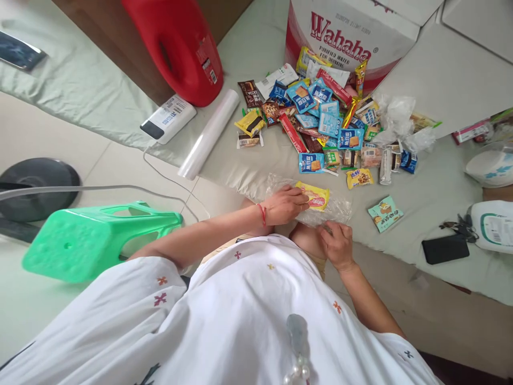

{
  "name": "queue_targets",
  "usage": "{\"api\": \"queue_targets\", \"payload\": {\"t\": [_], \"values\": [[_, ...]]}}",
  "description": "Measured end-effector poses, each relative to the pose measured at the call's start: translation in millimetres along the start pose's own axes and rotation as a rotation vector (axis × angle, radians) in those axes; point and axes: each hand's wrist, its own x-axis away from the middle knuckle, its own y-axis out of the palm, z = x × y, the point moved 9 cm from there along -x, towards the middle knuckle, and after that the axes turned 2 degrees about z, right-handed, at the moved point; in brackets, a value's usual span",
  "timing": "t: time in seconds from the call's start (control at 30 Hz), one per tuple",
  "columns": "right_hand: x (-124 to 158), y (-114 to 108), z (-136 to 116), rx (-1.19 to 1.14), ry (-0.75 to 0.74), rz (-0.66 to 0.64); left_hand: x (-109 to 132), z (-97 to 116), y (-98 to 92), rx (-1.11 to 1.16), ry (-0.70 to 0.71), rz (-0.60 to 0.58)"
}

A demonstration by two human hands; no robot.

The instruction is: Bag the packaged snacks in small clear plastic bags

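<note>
By the right hand (339, 243), with fingers curled nearly closed, the near edge of a crinkled clear plastic bag (341, 207) is pinched. By the left hand (284, 205), with fingers half curled, one end of a yellow rectangular packet (320, 199) is covered; whether it is gripped cannot be told. The packet is framed by the bag. Beyond, small colourful wrapped snacks (329, 124) are heaped before a red-and-white cardboard carton (352, 27).
</note>
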Motion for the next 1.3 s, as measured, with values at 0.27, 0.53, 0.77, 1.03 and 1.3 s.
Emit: {"api": "queue_targets", "payload": {"t": [0.27, 0.53, 0.77, 1.03, 1.3], "values": [[-48, -38, 12, -0.397, 0.107, 0.005, -5, -5, 6.6, 0.041, -0.007, -0.080], [-87, -26, 54, -0.494, 0.315, 0.136, 3, -1, -0.8, 0.118, 0.091, -0.045], [-100, 15, 80, -0.479, 0.441, 0.105, 14, -23, 7.8, 0.285, -0.164, 0.158], [-80, 16, 97, -0.823, 0.559, -0.089, 10, -61, 2.0, 0.354, -0.642, 0.226], [-56, 15, 121, -0.761, 0.680, -0.150, 3, -62, 10.5, 0.103, -0.753, 0.071]]}}
